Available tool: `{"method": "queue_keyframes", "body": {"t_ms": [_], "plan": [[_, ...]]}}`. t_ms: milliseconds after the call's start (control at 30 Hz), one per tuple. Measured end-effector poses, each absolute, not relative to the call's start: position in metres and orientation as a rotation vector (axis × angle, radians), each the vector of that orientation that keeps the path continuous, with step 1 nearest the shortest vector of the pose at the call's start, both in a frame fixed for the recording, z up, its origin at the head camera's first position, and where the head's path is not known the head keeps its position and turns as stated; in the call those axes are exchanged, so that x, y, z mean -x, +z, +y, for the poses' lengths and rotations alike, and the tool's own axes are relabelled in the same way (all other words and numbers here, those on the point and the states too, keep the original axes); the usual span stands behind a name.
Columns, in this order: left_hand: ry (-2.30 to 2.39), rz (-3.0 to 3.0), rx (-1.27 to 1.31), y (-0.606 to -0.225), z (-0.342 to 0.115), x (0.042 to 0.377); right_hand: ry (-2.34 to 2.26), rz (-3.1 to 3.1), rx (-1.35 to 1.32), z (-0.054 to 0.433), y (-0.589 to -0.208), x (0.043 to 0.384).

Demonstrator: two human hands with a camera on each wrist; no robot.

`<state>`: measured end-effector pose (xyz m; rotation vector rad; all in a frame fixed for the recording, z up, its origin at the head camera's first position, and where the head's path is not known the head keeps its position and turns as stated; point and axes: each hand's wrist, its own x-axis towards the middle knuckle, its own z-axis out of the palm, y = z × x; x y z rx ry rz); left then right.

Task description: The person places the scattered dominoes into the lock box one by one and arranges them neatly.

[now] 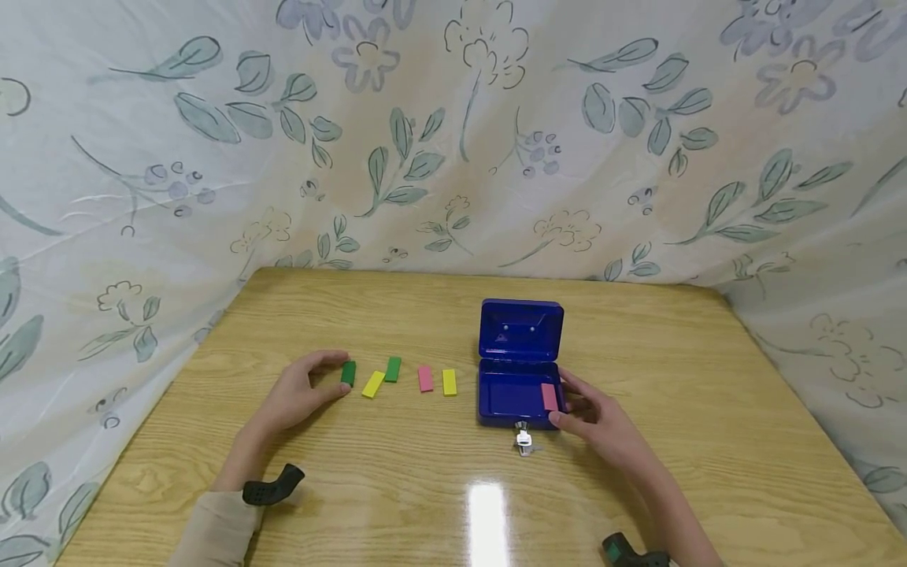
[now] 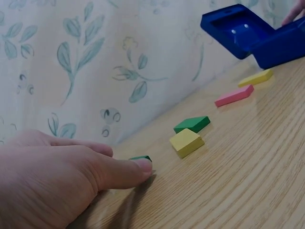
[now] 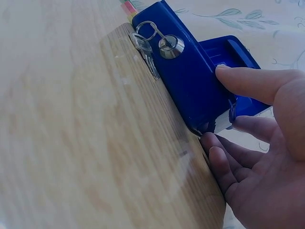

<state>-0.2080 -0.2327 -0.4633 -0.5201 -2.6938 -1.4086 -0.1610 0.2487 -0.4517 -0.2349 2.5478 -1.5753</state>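
My left hand (image 1: pixel 301 391) pinches a green block (image 1: pixel 349 373) between thumb and fingers at the left end of a row of small flat blocks. In the left wrist view, the thumb hides most of that green block (image 2: pixel 141 158). My right hand (image 1: pixel 602 425) grips the right side of a blue cash box (image 1: pixel 484 398), thumb at its front right corner and fingers along the side wall. The box's lid (image 1: pixel 520 331) stands raised, and a pink block (image 1: pixel 549 397) lies inside at the right. Keys (image 3: pixel 145 47) hang from the lock (image 3: pixel 171 46) on its front.
Between the left hand and the box lie a yellow block (image 1: pixel 373 384), a second green block (image 1: pixel 393 369), a pink block (image 1: pixel 425 379) and another yellow block (image 1: pixel 449 383). All rest on the wooden table (image 1: pixel 354 488). A floral curtain (image 1: pixel 425 181) hangs behind and beside it.
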Motion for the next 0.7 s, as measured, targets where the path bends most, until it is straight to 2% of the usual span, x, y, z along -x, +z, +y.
{"method": "queue_keyframes", "body": {"t_ms": [333,700], "plan": [[-1.401,-2.675,0.385,-0.4596,-0.2305,0.2059,-1.564,2.55,0.219,0.2486,-0.4531,0.1618],[-1.42,-2.573,0.353,-0.4611,-0.2299,0.2055,-1.534,2.574,0.217,0.2481,-0.452,0.1618]]}}
